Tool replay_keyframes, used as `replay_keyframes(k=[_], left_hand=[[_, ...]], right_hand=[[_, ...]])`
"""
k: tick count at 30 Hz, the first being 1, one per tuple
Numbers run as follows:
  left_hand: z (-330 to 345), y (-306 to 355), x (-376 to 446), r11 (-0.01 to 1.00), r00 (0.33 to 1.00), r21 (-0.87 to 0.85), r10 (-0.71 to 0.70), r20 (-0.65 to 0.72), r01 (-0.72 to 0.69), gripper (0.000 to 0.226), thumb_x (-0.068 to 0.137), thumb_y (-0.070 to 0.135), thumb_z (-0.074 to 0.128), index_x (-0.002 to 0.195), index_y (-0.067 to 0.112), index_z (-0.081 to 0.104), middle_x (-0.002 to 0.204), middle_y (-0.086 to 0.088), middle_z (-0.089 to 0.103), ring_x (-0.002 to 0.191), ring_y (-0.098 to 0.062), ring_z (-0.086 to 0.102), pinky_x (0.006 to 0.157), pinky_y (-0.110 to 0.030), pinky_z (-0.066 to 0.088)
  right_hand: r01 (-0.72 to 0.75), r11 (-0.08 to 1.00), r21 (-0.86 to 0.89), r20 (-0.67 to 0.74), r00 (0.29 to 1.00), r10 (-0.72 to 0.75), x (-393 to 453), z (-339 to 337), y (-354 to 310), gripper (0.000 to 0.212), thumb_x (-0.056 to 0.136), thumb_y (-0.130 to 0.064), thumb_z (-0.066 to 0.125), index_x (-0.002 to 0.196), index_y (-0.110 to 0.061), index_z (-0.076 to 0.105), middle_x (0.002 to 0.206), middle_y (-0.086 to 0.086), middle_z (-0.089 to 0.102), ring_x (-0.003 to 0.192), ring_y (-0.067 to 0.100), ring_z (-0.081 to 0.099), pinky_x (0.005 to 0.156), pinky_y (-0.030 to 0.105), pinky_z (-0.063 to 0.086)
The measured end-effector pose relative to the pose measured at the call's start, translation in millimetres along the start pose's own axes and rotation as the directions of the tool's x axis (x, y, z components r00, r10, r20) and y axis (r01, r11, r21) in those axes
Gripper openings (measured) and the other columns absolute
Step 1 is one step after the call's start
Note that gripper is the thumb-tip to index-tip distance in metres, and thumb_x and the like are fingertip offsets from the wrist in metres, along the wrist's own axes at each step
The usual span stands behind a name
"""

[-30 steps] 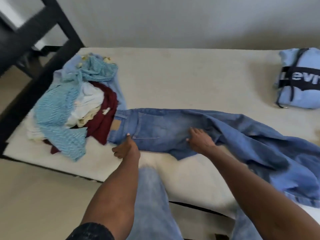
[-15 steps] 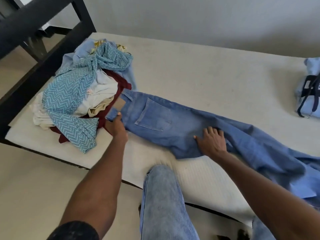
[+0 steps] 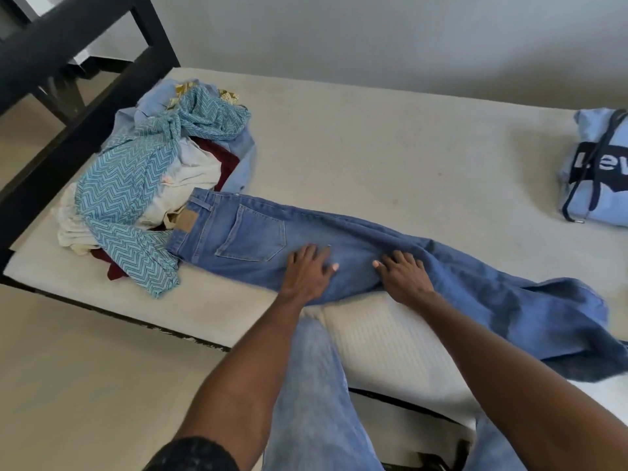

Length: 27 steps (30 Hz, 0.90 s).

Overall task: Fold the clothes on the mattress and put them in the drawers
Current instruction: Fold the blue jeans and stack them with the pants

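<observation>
Both my left hand point(image 3: 311, 270) and right hand point(image 3: 404, 275) press flat, fingers spread, on the jeans point(image 3: 339, 239) across the cream mattress point(image 3: 373, 147), grey wall point(image 3: 373, 39) behind.

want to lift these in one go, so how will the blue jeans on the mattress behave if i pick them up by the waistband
The blue jeans would probably hang floppy: the leg ends already lie rumpled near the mattress edge. They look like thick denim, so likely fairly heavy for clothing. Both hands, left hand and right hand, press flat on them, and the cloth wrinkles there, so it probably grips rather than slides.
</observation>
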State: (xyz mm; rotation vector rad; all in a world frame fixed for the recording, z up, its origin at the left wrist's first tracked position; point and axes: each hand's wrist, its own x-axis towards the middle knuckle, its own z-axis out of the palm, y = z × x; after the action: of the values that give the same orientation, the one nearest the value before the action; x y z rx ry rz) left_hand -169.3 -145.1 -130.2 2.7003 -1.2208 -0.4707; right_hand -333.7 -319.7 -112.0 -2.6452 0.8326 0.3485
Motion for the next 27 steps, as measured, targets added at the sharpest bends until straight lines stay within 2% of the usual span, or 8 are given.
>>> replay_keyframes(k=[4, 9, 12, 15, 19, 22, 25, 27], left_hand=[[3.4, 27.6, 2.5, 0.966, 0.963, 0.213, -0.188, 0.19, 0.146, 0.057, 0.103, 0.05, 0.024, 0.156, 0.033, 0.013, 0.164, -0.013, -0.002, 0.15, -0.037, -0.004, 0.116, -0.06, -0.006], [-1.2, 99.9, 6.0, 0.966, 0.995, 0.237, -0.094, -0.046, 0.102, 0.056, 0.096, 0.023, 0.047, 0.149, 0.015, 0.031, 0.155, -0.017, 0.03, 0.145, -0.033, 0.022, 0.117, -0.051, 0.015], [5.5, 147.6, 4.2, 0.984, 0.981, 0.08, 0.167, -0.097, -0.16, 0.048, 0.091, 0.019, 0.058, 0.138, 0.013, 0.046, 0.137, -0.007, 0.052, 0.13, -0.025, 0.041, 0.108, -0.036, 0.031], [14.7, 188.7, 7.4, 0.957, 0.952, 0.039, 0.291, -0.099, -0.289, 0.047, 0.09, 0.014, 0.055, 0.137, 0.014, 0.048, 0.14, -0.005, 0.05, 0.134, -0.023, 0.037, 0.109, -0.034, 0.03], [25.9, 233.9, 11.5, 0.913, 0.922, 0.133, 0.388, 0.014, -0.386, 0.066, 0.091, 0.014, 0.049, 0.153, 0.017, 0.028, 0.154, -0.003, 0.034, 0.147, -0.027, 0.018, 0.12, -0.045, 0.014], [22.0, 261.6, 11.7, 0.915, 0.926, 0.155, 0.355, 0.124, -0.372, 0.057, 0.088, 0.012, 0.048, 0.144, 0.02, 0.042, 0.14, -0.005, 0.049, 0.14, -0.031, 0.029, 0.119, -0.047, 0.017], [11.9, 271.1, 15.4, 0.956, 0.961, 0.111, 0.274, -0.025, -0.27, 0.028, 0.086, 0.01, 0.049, 0.109, 0.016, 0.062, 0.119, -0.008, 0.061, 0.121, -0.03, 0.046, 0.104, -0.042, 0.036], [5.1, 274.2, 18.6, 0.978, 0.964, 0.035, 0.206, -0.167, -0.203, 0.021, 0.088, 0.009, 0.048, 0.105, 0.011, 0.06, 0.113, -0.011, 0.061, 0.112, -0.031, 0.049, 0.095, -0.042, 0.039]], right_hand=[[0.043, 0.987, 0.153, 0.019, 0.999, -0.047, -25.9, -4.3, 24.5, 0.047, 0.105, -0.037, 0.032, 0.14, -0.012, 0.049, 0.15, 0.004, 0.044, 0.14, 0.023, 0.036, 0.117, 0.036, 0.024], [0.012, 0.975, 0.223, -0.35, 0.934, 0.069, -70.1, -17.5, 62.3, 0.023, 0.085, -0.013, 0.041, 0.074, -0.012, 0.06, 0.075, 0.007, 0.062, 0.072, 0.025, 0.055, 0.066, 0.038, 0.042], [-0.28, 0.95, 0.141, -0.471, 0.825, 0.313, -97.4, -25.8, 108.6, 0.029, 0.083, -0.01, 0.046, 0.108, -0.007, 0.061, 0.113, 0.014, 0.061, 0.105, 0.033, 0.055, 0.091, 0.044, 0.041], [-0.544, 0.834, 0.09, -0.26, 0.796, 0.547, -124.1, -40.4, 166.0, 0.056, 0.088, -0.031, 0.054, 0.137, -0.008, 0.041, 0.149, 0.015, 0.035, 0.137, 0.034, 0.029, 0.113, 0.048, 0.02], [-0.586, 0.806, -0.081, 0.036, 0.806, 0.59, -152.8, -61.9, 212.7, 0.037, 0.086, -0.026, 0.057, 0.122, -0.014, 0.056, 0.135, 0.008, 0.048, 0.13, 0.03, 0.037, 0.108, 0.046, 0.026], [-0.6, 0.791, 0.118, -0.159, 0.775, 0.612, -160.7, -89.2, 227.8, 0.019, 0.084, -0.016, 0.052, 0.101, -0.012, 0.059, 0.111, 0.013, 0.065, 0.105, 0.034, 0.058, 0.081, 0.035, 0.041], [-0.452, 0.719, 0.527, -0.38, 0.632, 0.675, -162.3, -119.3, 226.2, 0.015, 0.082, -0.014, 0.05, 0.095, -0.008, 0.048, 0.085, 0.013, 0.06, 0.077, 0.035, 0.056, 0.061, 0.036, 0.038], [-0.391, 0.738, 0.549, -0.496, 0.559, 0.665, -160.9, -124.4, 220.0, 0.013, 0.085, -0.013, 0.047, 0.097, -0.009, 0.046, 0.086, 0.012, 0.057, 0.074, 0.033, 0.049, 0.062, 0.04, 0.037]])
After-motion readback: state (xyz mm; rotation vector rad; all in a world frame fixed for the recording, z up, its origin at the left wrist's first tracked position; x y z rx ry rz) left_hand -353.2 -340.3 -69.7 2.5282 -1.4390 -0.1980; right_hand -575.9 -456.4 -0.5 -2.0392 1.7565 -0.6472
